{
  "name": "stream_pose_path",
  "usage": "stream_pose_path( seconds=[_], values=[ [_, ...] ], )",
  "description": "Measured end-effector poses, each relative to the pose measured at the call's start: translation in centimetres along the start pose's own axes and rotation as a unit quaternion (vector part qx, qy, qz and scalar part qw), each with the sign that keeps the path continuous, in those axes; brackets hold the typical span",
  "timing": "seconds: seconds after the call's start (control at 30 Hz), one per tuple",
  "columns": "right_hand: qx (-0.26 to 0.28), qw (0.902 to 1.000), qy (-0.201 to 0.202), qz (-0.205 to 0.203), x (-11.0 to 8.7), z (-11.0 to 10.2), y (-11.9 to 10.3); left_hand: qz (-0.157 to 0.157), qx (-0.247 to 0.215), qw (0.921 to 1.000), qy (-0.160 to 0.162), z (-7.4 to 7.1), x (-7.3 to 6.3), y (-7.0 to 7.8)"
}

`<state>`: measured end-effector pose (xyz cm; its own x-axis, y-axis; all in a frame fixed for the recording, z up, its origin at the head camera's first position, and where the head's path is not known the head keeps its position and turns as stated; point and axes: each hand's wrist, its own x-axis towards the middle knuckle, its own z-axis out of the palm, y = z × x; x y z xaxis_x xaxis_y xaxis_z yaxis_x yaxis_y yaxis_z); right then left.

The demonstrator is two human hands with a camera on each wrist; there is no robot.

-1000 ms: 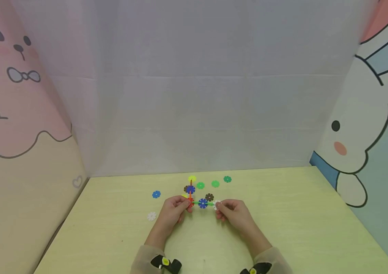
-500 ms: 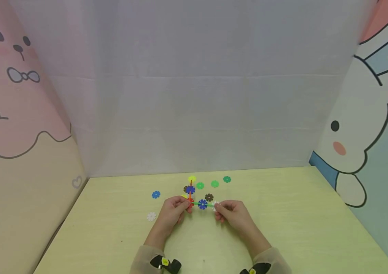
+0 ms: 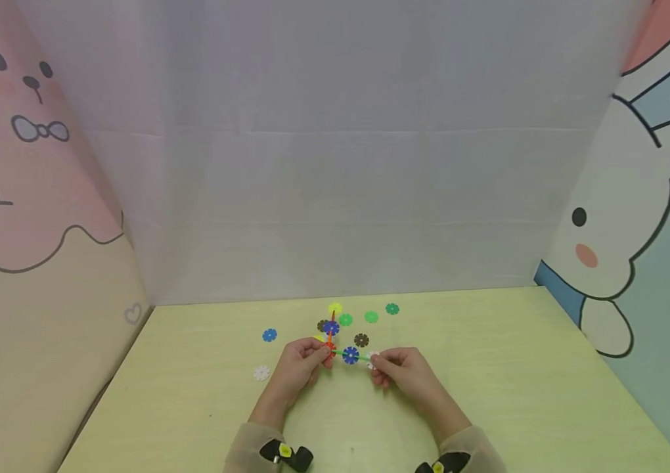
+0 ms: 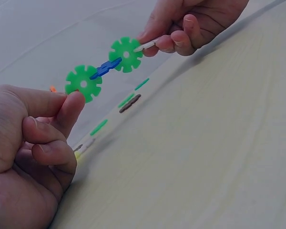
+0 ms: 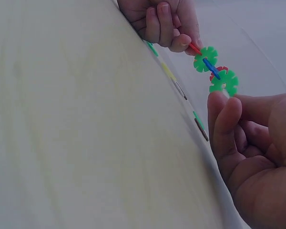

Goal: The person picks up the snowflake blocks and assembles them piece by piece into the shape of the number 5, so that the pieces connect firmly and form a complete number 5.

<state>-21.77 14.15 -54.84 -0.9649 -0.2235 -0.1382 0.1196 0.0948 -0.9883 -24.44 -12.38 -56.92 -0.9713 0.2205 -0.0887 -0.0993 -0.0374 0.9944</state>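
Both hands hold a linked chain of notched plastic snowflake discs above the table. My left hand [image 3: 298, 366] pinches the red disc [image 3: 332, 348] at one end between thumb and fingers. At the other end, my right hand [image 3: 407, 369] pinches a white disc [image 3: 370, 357], partly hidden by its fingers. Between them sit a blue disc [image 3: 350, 355] and two green discs, one nearer the right hand [image 4: 126, 53] and one nearer the left [image 4: 84, 84]. From the red disc a branch runs away from me: an orange disc [image 3: 330, 337], a second blue disc [image 3: 332, 328], and a dark red disc edge-on.
Loose discs lie on the pale table [image 3: 489, 368]: a lighter blue one [image 3: 269, 335] and a white one [image 3: 261, 373] at left, a brown one [image 3: 361, 339] behind the chain, and green ones [image 3: 372, 316] farther back. A yellow disc [image 3: 335, 307] shows at the branch's far end.
The right hand and its end of the chain have dipped slightly, so the row now slants down to the right. The branch's far end has leaned a little right. Both grips stay the same.
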Motion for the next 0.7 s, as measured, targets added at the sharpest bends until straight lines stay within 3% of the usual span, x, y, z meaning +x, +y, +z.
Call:
stream_pose_path(
  seconds=[0.23,0.53,0.7],
  values=[
    [0.006,0.9995,-0.030,0.000,-0.06,0.11,-0.03,0.000,-0.003,1.0000,0.006,-0.15,0.01,-0.03],
    [-0.025,0.9932,-0.113,0.004,-0.42,0.31,-0.18,0.003,-0.013,0.9998,0.014,-0.14,0.05,-0.09],
    [-0.057,0.9924,-0.109,-0.005,-0.46,0.32,-0.21,0.007,-0.016,0.9997,0.015,-0.05,0.04,0.09]
  ],
)
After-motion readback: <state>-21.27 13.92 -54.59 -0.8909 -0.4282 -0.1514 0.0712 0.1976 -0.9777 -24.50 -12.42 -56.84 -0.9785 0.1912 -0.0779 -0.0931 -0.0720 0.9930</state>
